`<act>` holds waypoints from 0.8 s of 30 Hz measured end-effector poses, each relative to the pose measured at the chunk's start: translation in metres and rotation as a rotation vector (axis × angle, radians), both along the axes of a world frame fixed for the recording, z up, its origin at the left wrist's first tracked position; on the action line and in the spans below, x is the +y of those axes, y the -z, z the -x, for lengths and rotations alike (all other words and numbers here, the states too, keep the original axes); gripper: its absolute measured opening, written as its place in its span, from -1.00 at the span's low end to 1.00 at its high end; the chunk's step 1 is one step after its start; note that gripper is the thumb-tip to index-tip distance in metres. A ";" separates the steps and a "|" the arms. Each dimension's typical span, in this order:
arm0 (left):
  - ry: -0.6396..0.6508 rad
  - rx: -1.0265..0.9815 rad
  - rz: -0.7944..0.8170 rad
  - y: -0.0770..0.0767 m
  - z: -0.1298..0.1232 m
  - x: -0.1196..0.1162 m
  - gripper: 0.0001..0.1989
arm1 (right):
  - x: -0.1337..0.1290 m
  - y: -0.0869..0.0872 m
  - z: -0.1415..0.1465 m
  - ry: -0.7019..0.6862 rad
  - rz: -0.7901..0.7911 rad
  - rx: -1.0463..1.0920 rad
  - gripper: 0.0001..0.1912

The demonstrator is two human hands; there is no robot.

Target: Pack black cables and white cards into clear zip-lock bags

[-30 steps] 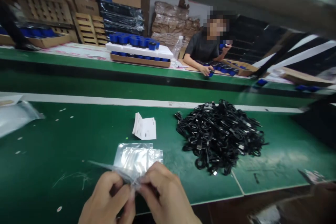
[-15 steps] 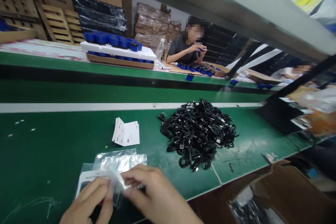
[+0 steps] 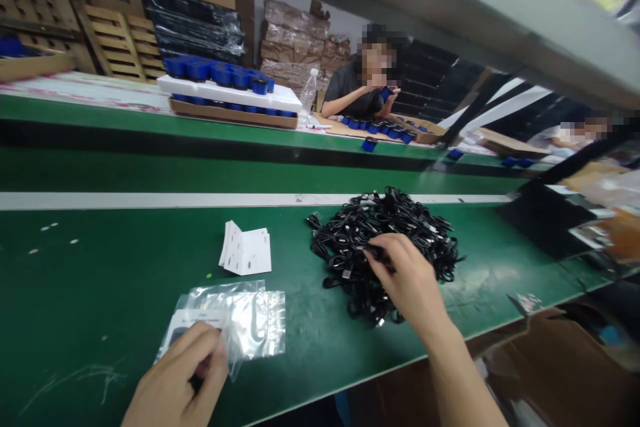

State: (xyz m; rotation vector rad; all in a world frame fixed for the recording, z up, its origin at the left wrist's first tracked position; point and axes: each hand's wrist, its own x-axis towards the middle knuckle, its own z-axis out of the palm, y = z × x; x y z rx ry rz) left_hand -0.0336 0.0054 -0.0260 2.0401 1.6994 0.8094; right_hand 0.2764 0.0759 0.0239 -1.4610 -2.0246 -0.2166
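Black cables (image 3: 415, 220) heap at one o'clock, the right hand (image 3: 410, 277) pinching in among them, where a hard tug could drag others loose. At eleven o'clock, the left hand (image 3: 175, 380) pinches a clear zip bag (image 3: 255, 323), which could slip if that pinch eases.

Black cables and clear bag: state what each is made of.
The black cables look like flexible plastic or rubber sheathing, semi-gloss, judging by their soft loops and sheen. The clear bag seems thin plastic film, glossy, with creases and glare.
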 end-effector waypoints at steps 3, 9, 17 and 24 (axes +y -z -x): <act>0.040 0.026 0.078 -0.006 -0.001 -0.001 -0.68 | -0.016 0.004 0.031 0.087 -0.032 0.337 -0.84; 0.051 0.010 0.104 -0.008 -0.003 -0.001 -0.71 | -0.056 0.032 0.123 -0.238 0.934 1.328 -0.69; -0.061 -0.006 -0.031 0.001 -0.007 -0.013 -0.76 | -0.064 0.053 0.144 -0.137 0.853 1.269 -0.64; -0.121 -0.009 -0.163 0.010 -0.019 -0.026 -0.83 | -0.070 0.049 0.157 -0.189 0.787 1.181 -0.85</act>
